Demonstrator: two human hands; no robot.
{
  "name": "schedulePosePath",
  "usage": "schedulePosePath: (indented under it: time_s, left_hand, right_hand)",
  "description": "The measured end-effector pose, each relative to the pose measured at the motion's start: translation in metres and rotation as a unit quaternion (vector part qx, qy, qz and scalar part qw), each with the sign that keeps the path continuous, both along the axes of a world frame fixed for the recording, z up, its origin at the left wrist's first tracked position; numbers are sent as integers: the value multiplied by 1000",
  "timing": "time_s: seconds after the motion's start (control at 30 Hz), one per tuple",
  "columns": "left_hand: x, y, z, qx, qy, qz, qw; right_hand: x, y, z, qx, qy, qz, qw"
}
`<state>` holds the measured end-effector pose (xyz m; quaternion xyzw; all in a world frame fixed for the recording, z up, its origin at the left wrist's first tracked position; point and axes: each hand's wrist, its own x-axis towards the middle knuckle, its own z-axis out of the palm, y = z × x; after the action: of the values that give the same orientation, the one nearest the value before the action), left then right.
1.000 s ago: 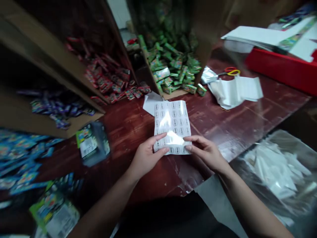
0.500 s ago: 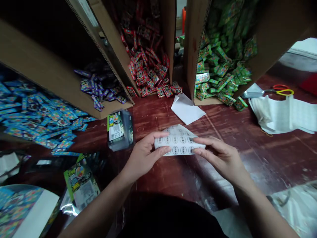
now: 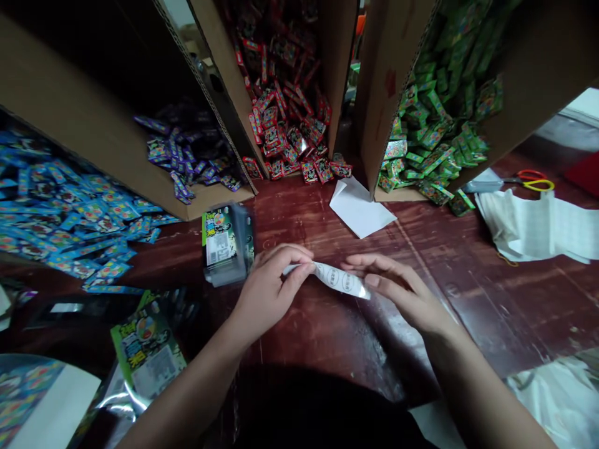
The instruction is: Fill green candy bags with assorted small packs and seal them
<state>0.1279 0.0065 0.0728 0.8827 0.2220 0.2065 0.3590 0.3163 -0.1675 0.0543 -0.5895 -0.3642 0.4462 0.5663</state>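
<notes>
A narrow folded sheet of round white stickers (image 3: 340, 280) with dark print is held low over the table, tilted down to the right. My left hand (image 3: 276, 290) pinches its left end between thumb and fingers. Close to the sheet's right end is my right hand (image 3: 405, 290), its thumb and fingers apart; whether the thumb touches the sheet I cannot tell. Beyond the hands lies a folded white paper (image 3: 362, 209). A stack of clear plastic packs with green and black cards (image 3: 219, 240) stands just left of my left hand.
Cardboard boxes hold small purple packets (image 3: 187, 159), red packets (image 3: 285, 134) and green packets (image 3: 430, 149). Blue packets (image 3: 70, 206) are heaped at left. Scissors (image 3: 533, 181) and white sheets (image 3: 538, 224) lie at right. A plastic bag (image 3: 556, 399) sits lower right.
The sticker sheet has gone from a wide piece stretched between both hands to a narrow, tilted strip. My right hand has loosened its pinch and its fingers have spread.
</notes>
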Motion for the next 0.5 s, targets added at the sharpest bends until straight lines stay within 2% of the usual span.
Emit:
schedulePosePath:
  time_s: [0.1, 0.23, 0.37, 0.5]
  left_hand:
    - [3, -2, -3, -44, 36, 14, 998]
    - [9, -2, -6, -105, 16, 14, 994]
    - [15, 3, -14, -195, -14, 32, 980]
    - [24, 4, -22, -239, -22, 54, 969]
  right_hand:
    - [-2, 8, -9, -11, -4, -20, 1000]
    - [1, 13, -20, -11, -92, -79, 993]
    - [9, 10, -18, -8, -125, -97, 987]
    - [13, 9, -15, 2, -87, -109, 990]
